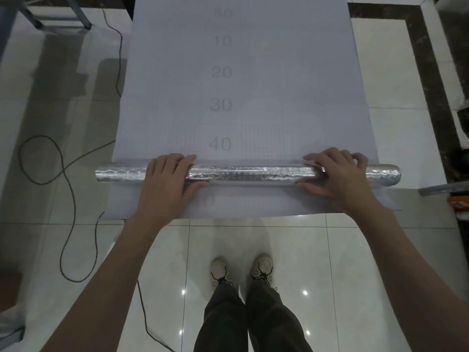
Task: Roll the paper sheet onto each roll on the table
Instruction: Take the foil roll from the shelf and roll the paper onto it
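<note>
Foil roll [248, 173] on paper sheet [279, 97] marked 30, 40 — left hand [165, 176] and right hand [337, 174] grasp it.

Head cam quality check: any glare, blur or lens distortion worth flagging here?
Head view: light is dim and fairly even. Small bright glare spots sit on the glossy floor. The foil roll shows soft highlights, nothing blown out. The sheet has edges that bow, a sign of wide-angle distortion. Its far numerals look faint and soft, while the near ones read clearly.
</note>
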Demonstrator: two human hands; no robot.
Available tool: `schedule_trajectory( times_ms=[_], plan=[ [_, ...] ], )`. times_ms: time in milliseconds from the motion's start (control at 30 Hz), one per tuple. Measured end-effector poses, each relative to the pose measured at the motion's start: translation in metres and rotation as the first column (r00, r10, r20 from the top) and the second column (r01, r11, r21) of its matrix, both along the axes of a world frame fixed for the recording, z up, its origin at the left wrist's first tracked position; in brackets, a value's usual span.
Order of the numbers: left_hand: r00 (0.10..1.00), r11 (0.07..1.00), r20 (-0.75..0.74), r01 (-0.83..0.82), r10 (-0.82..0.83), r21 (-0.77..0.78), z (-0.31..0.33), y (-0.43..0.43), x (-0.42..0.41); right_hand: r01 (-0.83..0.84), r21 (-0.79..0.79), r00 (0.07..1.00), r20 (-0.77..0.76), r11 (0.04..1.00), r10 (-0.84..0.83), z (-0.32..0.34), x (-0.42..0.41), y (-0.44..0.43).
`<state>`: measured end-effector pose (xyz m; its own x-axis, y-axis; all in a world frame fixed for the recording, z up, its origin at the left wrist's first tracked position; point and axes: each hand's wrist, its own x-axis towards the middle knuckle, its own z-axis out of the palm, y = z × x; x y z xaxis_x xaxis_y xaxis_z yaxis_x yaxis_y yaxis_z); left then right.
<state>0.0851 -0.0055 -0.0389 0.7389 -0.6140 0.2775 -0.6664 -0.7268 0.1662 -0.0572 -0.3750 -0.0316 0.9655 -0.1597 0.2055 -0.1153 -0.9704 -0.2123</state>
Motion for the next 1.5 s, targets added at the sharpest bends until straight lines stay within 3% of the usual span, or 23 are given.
schedule_trajectory(
  times_ms=[567, 933, 1200, 1367, 1500],
  plan=[
    [0.998, 0.999, 0.062, 0.013, -0.015, 0.036, 0.004, -0.003, 0.002, -0.008, 0.032, 1.000, -0.003, 0.999, 0.008, 0.000, 0.002, -0.001],
    [0.999, 0.999, 0.013, 0.041, -0.042, 0.030, 0.000, -0.001, -0.006, -0.023, -0.018, 0.999, 0.024, 1.000, 0.023, 0.002, 0.009, -0.001],
    [0.998, 0.997, 0.066, -0.026, 0.022, 0.070, -0.003, -0.001, -0.004, -0.029, 0.012, 0.999, -0.024, 1.000, 0.029, 0.004, 0.007, 0.001],
    [0.999, 1.000, 0.045, -0.009, 0.008, 0.024, -0.002, -0.001, -0.003, -0.038, -0.029, 0.999, 0.034, 0.999, 0.039, 0.002, 0.011, 0.000],
    [0.999, 0.999, 0.051, -0.018, 0.016, 0.037, -0.006, -0.002, -0.002, -0.028, -0.035, 0.999, -0.026, 0.999, 0.028, 0.005, 0.009, 0.000]
  ],
)
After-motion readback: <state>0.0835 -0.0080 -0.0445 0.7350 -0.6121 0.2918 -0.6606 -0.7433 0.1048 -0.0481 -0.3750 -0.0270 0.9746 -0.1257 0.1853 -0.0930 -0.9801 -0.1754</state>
